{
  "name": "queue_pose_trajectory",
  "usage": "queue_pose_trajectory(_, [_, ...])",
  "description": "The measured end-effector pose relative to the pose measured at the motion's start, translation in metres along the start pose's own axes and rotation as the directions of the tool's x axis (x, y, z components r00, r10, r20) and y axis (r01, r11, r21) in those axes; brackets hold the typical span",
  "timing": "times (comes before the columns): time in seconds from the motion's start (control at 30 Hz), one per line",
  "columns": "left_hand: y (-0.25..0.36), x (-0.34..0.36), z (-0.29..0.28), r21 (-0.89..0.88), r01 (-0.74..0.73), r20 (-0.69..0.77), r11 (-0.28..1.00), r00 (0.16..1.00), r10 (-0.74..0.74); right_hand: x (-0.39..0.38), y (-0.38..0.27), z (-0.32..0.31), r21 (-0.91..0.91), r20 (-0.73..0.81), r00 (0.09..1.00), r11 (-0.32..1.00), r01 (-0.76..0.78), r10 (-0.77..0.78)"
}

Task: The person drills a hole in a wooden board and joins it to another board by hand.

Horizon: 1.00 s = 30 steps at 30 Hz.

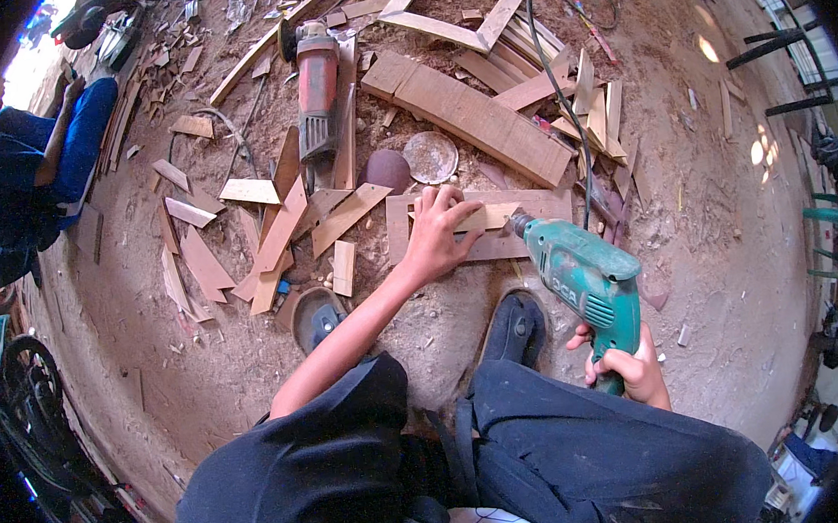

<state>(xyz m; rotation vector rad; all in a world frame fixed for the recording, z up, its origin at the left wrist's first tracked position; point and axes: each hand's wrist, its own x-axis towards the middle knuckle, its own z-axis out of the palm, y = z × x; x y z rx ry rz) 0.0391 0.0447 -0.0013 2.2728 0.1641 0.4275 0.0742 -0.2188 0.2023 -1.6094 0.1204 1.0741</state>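
Note:
My right hand (632,367) is wrapped round the handle of a green power drill (590,274). The drill points up and left, and its chuck end meets the right end of a short pale wooden strip (490,217). That strip lies on a flat wooden board (541,201) on the ground in front of my feet. My left hand (439,233) grips the strip from the left, thumb and fingers on either side, pressing it against the board. The bit's tip is too small to make out.
Beyond the board lie a thick plank (472,112), a red angle grinder (318,94) and a joined wooden frame (455,11). Wood offcuts (207,262) litter the left. The drill's cord (542,49) runs up past the plank. Another person (21,192) sits at far left.

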Motion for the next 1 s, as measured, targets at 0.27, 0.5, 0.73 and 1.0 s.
queue_pose_trajectory(0.27, [0.000, 0.001, -0.001, 0.005, -0.014, -0.008, 1.000, 1.000, 0.014, 0.000, 0.000, -0.001, 0.001, 0.010, 1.000, 1.000, -0.010, 0.010])
queue_pose_trajectory(0.5, [-0.001, 0.000, -0.001, 0.030, 0.032, 0.022, 0.999, 0.999, -0.033, -0.001, -0.002, 0.003, -0.050, -0.012, 1.000, 0.999, -0.007, 0.006])
queue_pose_trajectory(0.73, [0.000, 0.000, -0.002, -0.006, 0.018, -0.002, 1.000, 1.000, -0.018, -0.003, -0.001, 0.002, -0.095, 0.001, 1.000, 0.995, -0.031, 0.031])
queue_pose_trajectory(1.0, [-0.006, -0.003, -0.014, 0.003, 0.014, 0.009, 1.000, 1.000, -0.014, -0.003, -0.007, 0.015, -0.085, 0.009, 1.000, 0.996, -0.026, 0.027])
